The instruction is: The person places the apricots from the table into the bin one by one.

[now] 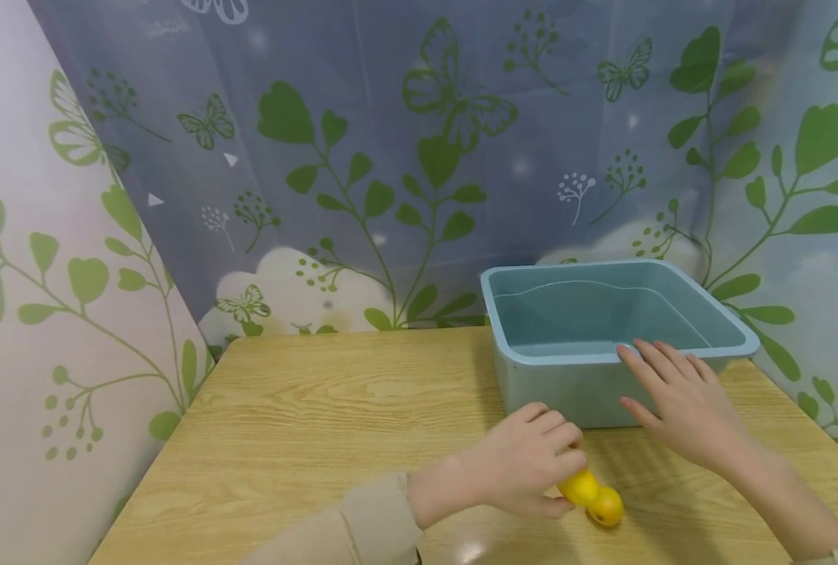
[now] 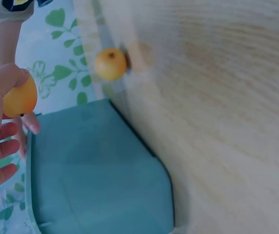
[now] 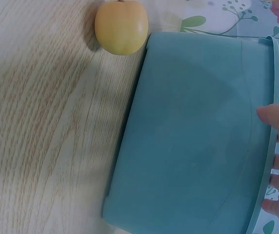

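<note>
A yellow fruit [image 1: 578,486] is in my left hand [image 1: 525,463], pinched between thumb and fingers low over the table. In the left wrist view this held fruit [image 2: 21,97] looks orange-yellow with a small dark tip. Another round yellow fruit [image 1: 606,507] lies on the table just beyond it; the right wrist view shows this apple-like fruit [image 3: 121,27] beside the tub. My right hand [image 1: 687,400] rests at the near rim of a blue-green plastic tub [image 1: 546,392], fingers stretched over the rim and thumb outside, below it.
The tub stands at the back right of the wood-grain table [image 1: 306,424]. Its visible inner floor shows nothing lying on it. Behind the table hangs a blue curtain [image 1: 362,157] printed with leaves and butterflies; pale printed cloth covers both sides.
</note>
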{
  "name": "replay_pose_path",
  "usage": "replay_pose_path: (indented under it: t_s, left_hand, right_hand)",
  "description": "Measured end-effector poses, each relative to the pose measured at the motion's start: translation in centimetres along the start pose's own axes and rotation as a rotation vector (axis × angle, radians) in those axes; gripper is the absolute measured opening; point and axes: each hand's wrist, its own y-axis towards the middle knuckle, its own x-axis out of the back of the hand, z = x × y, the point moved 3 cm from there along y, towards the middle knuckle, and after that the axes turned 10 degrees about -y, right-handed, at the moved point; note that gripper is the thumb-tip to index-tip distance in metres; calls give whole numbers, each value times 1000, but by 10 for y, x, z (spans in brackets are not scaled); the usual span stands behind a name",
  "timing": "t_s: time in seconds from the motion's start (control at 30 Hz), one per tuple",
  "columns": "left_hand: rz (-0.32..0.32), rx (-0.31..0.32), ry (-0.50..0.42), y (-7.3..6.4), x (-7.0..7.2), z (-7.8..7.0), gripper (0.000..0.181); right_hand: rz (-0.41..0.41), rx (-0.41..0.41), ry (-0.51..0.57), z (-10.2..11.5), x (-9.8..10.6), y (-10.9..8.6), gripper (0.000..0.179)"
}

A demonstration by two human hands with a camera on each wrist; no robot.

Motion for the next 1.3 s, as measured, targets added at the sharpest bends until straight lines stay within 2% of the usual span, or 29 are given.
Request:
replay_pose_path:
  t_s: [0.2,0.43,0.87,1.1,1.3]
  left_hand:
    - [-37,20,33,1,8,10,37]
    - [-45,48,60,4,16,19,36]
    - [-137,102,90,9,28,37,33]
    - [-124,151,91,9,36,49,36]
    - [-105,193,58,9,39,58,33]
  right_hand:
    - [-8,1,5,-1,0,0,67]
    - [-7,3,3,0,1,0,67]
    - [-34,13,-4,0,1,0,64]
    - [-38,12,-3,-1,0,0,63]
    - [-24,5,1,0,0,0,67]
